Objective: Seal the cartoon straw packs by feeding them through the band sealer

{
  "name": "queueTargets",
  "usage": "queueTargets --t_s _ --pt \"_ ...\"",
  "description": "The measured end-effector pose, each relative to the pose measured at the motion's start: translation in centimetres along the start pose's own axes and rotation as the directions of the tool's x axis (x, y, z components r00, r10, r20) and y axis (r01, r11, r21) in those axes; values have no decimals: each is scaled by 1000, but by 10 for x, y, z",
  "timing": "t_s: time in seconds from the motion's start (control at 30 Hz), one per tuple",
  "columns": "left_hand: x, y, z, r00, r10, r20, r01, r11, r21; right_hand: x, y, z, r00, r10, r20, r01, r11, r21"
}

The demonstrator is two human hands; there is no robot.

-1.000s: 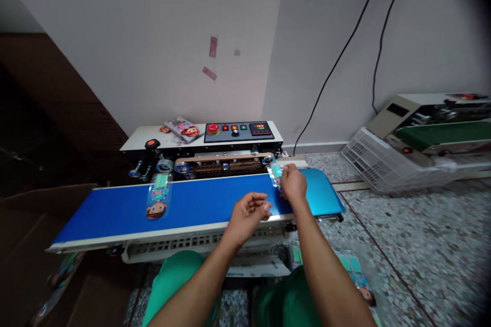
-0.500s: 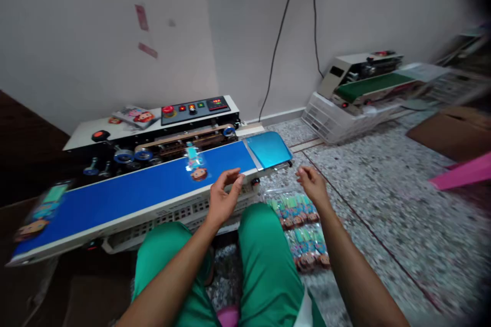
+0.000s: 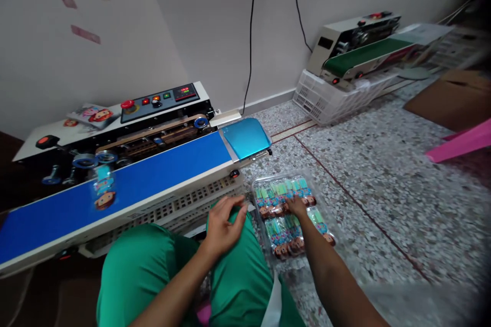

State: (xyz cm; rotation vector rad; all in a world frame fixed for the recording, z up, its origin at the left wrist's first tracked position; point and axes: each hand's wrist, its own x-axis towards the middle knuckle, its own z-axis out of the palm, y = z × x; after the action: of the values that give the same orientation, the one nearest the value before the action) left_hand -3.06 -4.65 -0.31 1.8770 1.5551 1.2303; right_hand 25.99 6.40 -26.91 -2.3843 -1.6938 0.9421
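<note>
My left hand (image 3: 225, 225) is over my left-of-centre green knee, fingers curved and apart from the thumb, holding nothing. My right hand (image 3: 297, 207) reaches down into a clear plastic tray (image 3: 264, 237) on the floor, among several clear packets (image 3: 286, 227) with brown-haired cartoon figures in blue and green. Its fingertips are hidden, so any hold on a packet cannot be made out. On the blue conveyor belt (image 3: 164, 168) of a band sealer (image 3: 138, 117), one such packet (image 3: 104, 189) lies beside the sealing rollers. A shiny blue plate (image 3: 247, 138) extends from the belt's right end.
A second sealer with a green belt (image 3: 364, 56) rests on a white plastic crate (image 3: 326, 99). At right are a cardboard box (image 3: 448, 99) and a pink object (image 3: 460, 140). Black cables (image 3: 251, 25) hang along the wall. A printed packet (image 3: 95, 115) lies atop the near machine.
My right hand has moved down to the packets in the tray. The packet on the belt has travelled left, into the rollers' area. My view has turned right and down.
</note>
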Motion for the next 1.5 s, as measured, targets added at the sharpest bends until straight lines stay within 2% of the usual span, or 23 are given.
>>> queueTargets --t_s 0.13,0.3,0.5,0.8,1.0,1.2,1.37,1.5 --pt "3 -1 -2 1000 12 6 -13 999 43 22 -1 10 999 38 -17 -39 998 -50" --pt "8 -1 1 1000 -4 6 4 998 63 32 2 18 996 88 -30 -91 992 -93" --pt "14 -1 7 1000 7 17 -9 998 66 38 0 20 1000 26 -13 -27 998 -63" --pt "15 0 8 999 21 37 -24 997 79 22 -20 31 998 -61 -32 61 998 18" --pt "16 0 9 999 22 34 -24 997 79 -1 -20 44 981 -173 -91 164 982 -98" --pt "15 1 7 999 7 52 -11 996 86 12 -15 41 988 -108 -107 101 993 -68" --pt "16 1 8 998 5 56 -10 997 82 22 -21 34 993 -26 -114 18 997 -70" --pt "17 0 12 998 7 60 -11 997 76 24 -26 32 997 27 -73 -32 997 -70"
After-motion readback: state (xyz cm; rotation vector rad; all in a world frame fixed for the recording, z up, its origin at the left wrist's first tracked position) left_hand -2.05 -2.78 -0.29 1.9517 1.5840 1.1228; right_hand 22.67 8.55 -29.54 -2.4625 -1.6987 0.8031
